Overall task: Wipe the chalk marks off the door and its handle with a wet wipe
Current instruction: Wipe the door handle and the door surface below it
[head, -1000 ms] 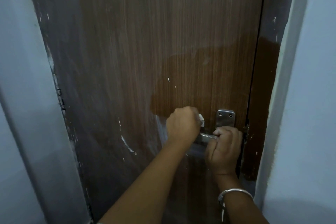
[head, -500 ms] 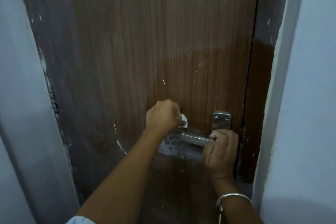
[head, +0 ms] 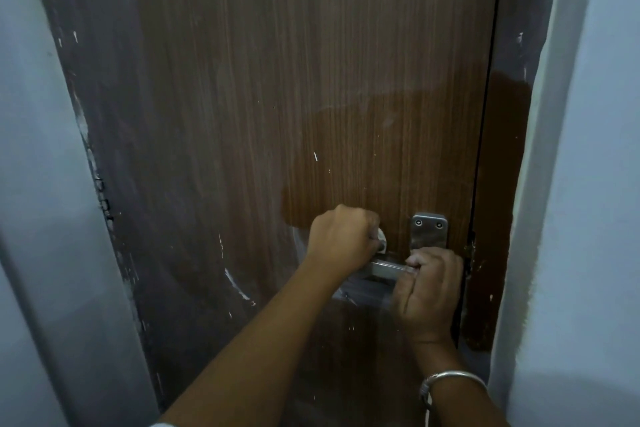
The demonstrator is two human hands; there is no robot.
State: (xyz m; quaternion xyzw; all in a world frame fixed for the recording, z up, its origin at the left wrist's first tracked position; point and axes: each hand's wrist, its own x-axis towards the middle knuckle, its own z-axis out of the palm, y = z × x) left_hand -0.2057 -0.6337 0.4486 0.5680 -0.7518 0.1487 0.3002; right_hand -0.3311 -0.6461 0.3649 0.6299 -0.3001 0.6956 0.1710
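Both hands are up at the handle (head: 384, 269) of the door (head: 277, 80). The right hand (head: 429, 288) has its fingers (head: 412, 270) curled round the handle at the end nearest the back plate (head: 429, 229), gripping it. The left hand (head: 343, 239) sits just above the handle's other end, balled into a fist round the wet wipe (head: 381, 238). Only a white scrap of it peeps out on the plate side.

How far along? Partway, I'd say. Above the handle there's a broad, darker, damp-looking patch reaching across onto the door frame (head: 502, 149), which reads to me as ground already wiped. Left to do, by my reckoning:
- a pale smear (head: 363, 291) just below the handle
- a curved chalk arc (head: 235, 282), well off on the side away from the plate and a little lower
- a short white tick (head: 315, 156) above the handle
- specks scattered around

The stretch farthest from the handle looks greyish. Chalk haze or dim light, I can't say.

Now the hidden bits. The left hand's fingers are tucked behind the knuckles, so how the wipe is folded is anyone's guess, and I cannot tell whether it touches wood or metal. Only the handle's middle shows, since both ends are under hands. The door's foot is cut off below the arms. There's a bangle (head: 450, 376) on the right wrist.
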